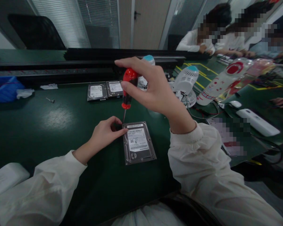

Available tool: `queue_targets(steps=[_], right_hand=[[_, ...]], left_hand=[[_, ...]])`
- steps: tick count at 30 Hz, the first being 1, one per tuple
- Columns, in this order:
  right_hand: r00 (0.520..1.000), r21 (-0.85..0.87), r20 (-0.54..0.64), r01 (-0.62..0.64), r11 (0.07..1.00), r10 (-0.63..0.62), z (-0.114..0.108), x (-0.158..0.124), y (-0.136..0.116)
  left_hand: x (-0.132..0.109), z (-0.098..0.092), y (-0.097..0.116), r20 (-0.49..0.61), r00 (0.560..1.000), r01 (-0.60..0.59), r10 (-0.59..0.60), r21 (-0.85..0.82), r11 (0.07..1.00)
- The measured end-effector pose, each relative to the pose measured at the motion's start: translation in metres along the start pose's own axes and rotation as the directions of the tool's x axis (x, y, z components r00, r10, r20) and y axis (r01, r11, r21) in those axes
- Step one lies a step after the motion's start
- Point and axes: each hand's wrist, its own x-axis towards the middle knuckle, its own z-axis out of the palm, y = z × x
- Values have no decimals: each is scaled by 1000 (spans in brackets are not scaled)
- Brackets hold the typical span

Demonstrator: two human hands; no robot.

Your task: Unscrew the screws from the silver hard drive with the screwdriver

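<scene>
A hard drive (138, 143) lies label-up on the dark green table (61, 125) in front of me. My right hand (151, 88) is closed around the red handle of a screwdriver (128, 89), held upright with its tip at the drive's top left corner. My left hand (106, 131) rests on the table beside that corner, fingers pinched together against the drive's edge near the tip; whether it holds anything small is hidden.
Two more hard drives (105, 90) lie farther back. A small white fan (186, 84), a clear bottle (221, 81), a white device (258, 122) and cables sit to the right. A blue bin (3, 89) stands at far left. Other people sit at the back right.
</scene>
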Motion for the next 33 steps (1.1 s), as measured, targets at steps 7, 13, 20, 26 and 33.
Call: queue_targets(steps=[7,13,20,26,33], right_hand=[[1000,-9,0,18,1000,-18,-4,-2,-2],[998,-3,66,-15,1000,15,-4,0,-8],[999,37,49,-20,999,18,-5,-1,-9],[994,-29,64,-82,996,84,-7,1,-12],[992,-26,12,-125,992,125,-9,1,-9]], left_hand=[[0,0,0,1,1000,5,-5,-18,1000],[0,0,2,5,1000,13,-13,-25,1000],[1,0,1,9,1000,20,-20,-23,1000],[0,0,1,6,1000,24,-24,-27,999],[1,2,0,7,999,38,-38,-76,996]])
